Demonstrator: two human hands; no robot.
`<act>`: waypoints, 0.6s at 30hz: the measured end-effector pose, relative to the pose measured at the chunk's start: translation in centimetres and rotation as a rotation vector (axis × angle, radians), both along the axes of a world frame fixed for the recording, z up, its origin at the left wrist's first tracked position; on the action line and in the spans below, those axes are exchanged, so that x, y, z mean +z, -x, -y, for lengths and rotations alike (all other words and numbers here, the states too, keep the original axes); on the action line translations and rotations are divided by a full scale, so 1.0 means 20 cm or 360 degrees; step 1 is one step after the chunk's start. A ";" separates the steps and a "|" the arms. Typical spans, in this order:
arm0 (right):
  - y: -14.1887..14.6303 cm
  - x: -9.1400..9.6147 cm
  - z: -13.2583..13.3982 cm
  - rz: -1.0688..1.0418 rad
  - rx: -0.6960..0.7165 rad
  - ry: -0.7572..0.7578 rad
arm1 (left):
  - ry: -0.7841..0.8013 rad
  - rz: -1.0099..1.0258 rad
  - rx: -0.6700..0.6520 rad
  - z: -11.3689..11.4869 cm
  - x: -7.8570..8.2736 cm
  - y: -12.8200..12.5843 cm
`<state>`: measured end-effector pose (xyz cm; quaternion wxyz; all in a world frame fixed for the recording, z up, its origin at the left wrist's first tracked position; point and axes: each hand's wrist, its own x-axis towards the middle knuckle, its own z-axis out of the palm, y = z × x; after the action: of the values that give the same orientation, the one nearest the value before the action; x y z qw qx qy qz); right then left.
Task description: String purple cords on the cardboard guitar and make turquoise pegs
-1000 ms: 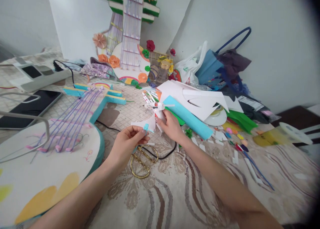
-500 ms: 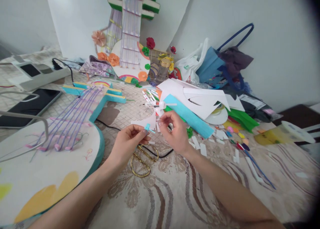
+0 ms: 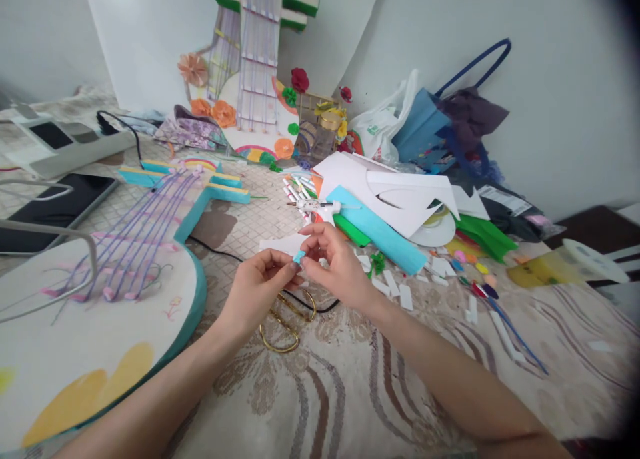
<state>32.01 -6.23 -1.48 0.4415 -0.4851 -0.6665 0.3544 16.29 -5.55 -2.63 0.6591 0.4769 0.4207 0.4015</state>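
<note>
My left hand (image 3: 257, 287) and my right hand (image 3: 334, 265) meet over the patterned cloth, both pinching one small blue paper piece (image 3: 299, 256) between their fingertips. Gold-handled scissors (image 3: 284, 320) lie on the cloth just under my left hand. A white glue gun (image 3: 316, 207) lies a little beyond my right hand, beside a rolled blue paper sheet (image 3: 376, 229) and cut white sheets (image 3: 395, 195).
A large craft guitar (image 3: 115, 272) with purple strings fills the left. A second decorated guitar (image 3: 255, 59) leans on the back wall. A power strip (image 3: 60, 145) and tablet (image 3: 55, 205) sit far left. Bags (image 3: 435, 125) and paper scraps (image 3: 440, 272) crowd the right.
My right hand has come back from the glue gun towards me and closed on the small blue piece held by my left hand. The left hand has barely moved.
</note>
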 end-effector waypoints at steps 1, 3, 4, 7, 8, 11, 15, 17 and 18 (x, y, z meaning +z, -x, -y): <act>0.00 0.00 0.00 -0.0009 0.0000 0.0006 | 0.0002 0.0000 -0.0005 0.00 0.00 0.00; -0.01 0.00 0.00 -0.0031 0.0002 0.0022 | 0.0005 -0.0001 -0.0016 0.00 0.00 0.00; -0.01 0.00 0.00 -0.0043 0.0003 0.0030 | 0.0007 -0.0002 -0.0020 0.00 0.00 0.00; -0.01 0.00 0.00 -0.0078 0.0012 0.0054 | 0.0011 0.0000 -0.0027 0.01 0.01 0.00; -0.01 -0.01 0.00 -0.0087 0.0015 0.0062 | 0.0012 0.0005 -0.0030 0.01 0.01 0.00; -0.01 -0.01 -0.01 -0.0120 0.0026 0.0091 | 0.0018 0.0023 -0.0037 0.01 0.01 0.00; -0.01 0.00 -0.01 -0.0140 0.0056 0.0166 | 0.0062 0.0046 -0.0046 0.01 0.01 -0.01; -0.02 0.01 -0.01 -0.0123 0.0090 0.0204 | 0.0081 0.0048 -0.0045 0.01 0.01 -0.01; -0.03 0.01 -0.02 -0.0115 0.0105 0.0218 | 0.0085 0.0047 -0.0039 0.01 0.02 -0.01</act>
<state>32.52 -5.93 -1.23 0.4192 -0.4787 -0.6400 0.4307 16.43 -5.66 -2.32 0.6826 0.4583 0.4155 0.3890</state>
